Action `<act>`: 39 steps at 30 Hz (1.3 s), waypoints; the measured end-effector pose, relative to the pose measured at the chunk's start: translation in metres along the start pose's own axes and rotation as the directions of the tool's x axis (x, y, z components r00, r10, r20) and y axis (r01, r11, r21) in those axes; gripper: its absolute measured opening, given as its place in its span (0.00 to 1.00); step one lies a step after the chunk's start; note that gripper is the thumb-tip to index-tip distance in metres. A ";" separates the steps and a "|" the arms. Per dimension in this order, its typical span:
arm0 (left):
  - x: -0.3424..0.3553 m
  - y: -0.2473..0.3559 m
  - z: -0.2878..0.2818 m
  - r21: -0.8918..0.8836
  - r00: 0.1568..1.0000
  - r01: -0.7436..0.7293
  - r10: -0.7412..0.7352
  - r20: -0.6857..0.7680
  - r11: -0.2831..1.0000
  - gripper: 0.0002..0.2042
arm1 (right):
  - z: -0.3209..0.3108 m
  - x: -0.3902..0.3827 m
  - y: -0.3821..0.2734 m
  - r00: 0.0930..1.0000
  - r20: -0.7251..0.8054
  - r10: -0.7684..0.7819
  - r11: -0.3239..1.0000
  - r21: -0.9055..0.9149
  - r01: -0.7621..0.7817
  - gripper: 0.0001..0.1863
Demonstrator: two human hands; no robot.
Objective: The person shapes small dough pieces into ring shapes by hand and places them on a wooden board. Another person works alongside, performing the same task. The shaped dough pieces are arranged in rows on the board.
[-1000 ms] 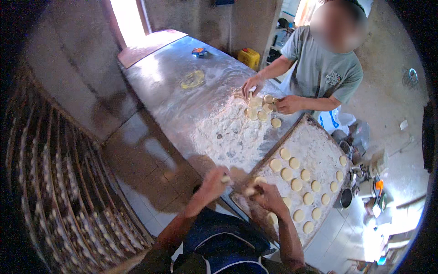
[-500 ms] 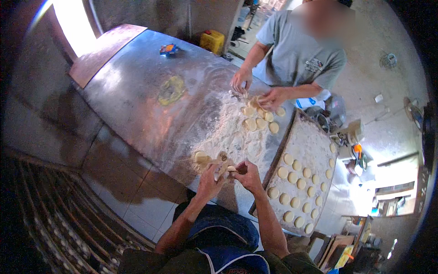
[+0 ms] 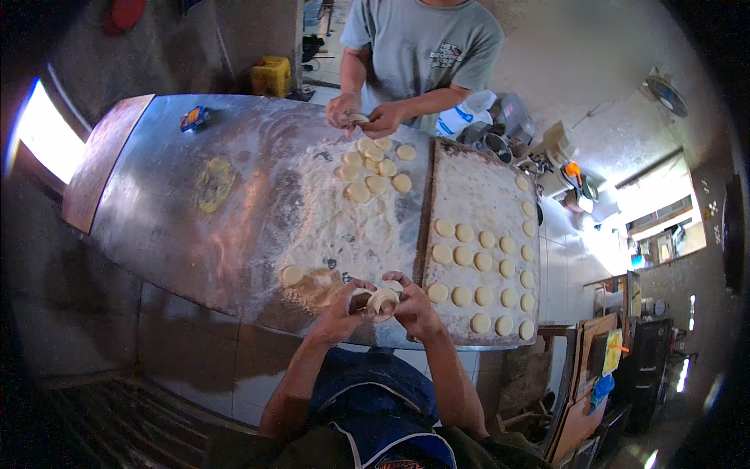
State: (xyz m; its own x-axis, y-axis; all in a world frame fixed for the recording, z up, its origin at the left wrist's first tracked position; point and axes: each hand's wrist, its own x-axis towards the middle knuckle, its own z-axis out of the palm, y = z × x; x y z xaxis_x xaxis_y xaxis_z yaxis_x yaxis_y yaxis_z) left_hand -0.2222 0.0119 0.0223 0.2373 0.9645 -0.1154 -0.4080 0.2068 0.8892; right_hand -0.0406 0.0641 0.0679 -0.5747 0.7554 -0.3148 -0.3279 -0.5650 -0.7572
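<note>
Between my two hands, over the near edge of the metal table, is a pale round piece of dough. My left hand grips its left side, the fingers dusted with flour. My right hand pinches the right side with thumb and fingers. The dough's outline is partly covered by my fingertips. A single dough disc lies in the flour just left of my hands. Across the table a co-worker's hands hold another small dough piece, above a cluster of dough discs.
To my right stands a floured tray with several rows of dough discs. On the table are a yellow smear, a small blue-orange packet and a brown board. A yellow jerrycan stands behind.
My view has swung to the right, so the table appears shifted left. The dough in my hands now shows its round face. The co-worker's hands have come together around a dough piece.
</note>
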 end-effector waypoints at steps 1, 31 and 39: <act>0.000 -0.002 0.008 -0.070 0.998 -0.029 0.033 0.058 0.997 0.18 | 0.002 -0.009 -0.004 0.999 -0.038 0.026 0.968 0.252 -0.015 0.16; 0.033 -0.116 0.206 0.118 0.819 -0.104 0.152 -0.553 0.988 0.19 | -0.108 -0.144 -0.010 0.862 -0.106 -0.496 0.509 -0.840 0.189 0.32; 0.036 -0.179 0.167 0.819 0.805 -0.232 0.577 -0.141 0.524 0.20 | -0.123 -0.153 0.006 0.864 -0.167 -0.475 0.546 -0.826 0.141 0.30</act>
State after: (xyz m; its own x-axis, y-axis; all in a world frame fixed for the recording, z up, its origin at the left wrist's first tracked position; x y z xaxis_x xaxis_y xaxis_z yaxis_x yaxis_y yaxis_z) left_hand 0.0070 -0.0177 -0.0673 -0.1689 0.9185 0.3574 0.4532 -0.2496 0.8557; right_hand 0.1370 -0.0142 0.0411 -0.2163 0.9763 -0.0081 0.3594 0.0719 -0.9304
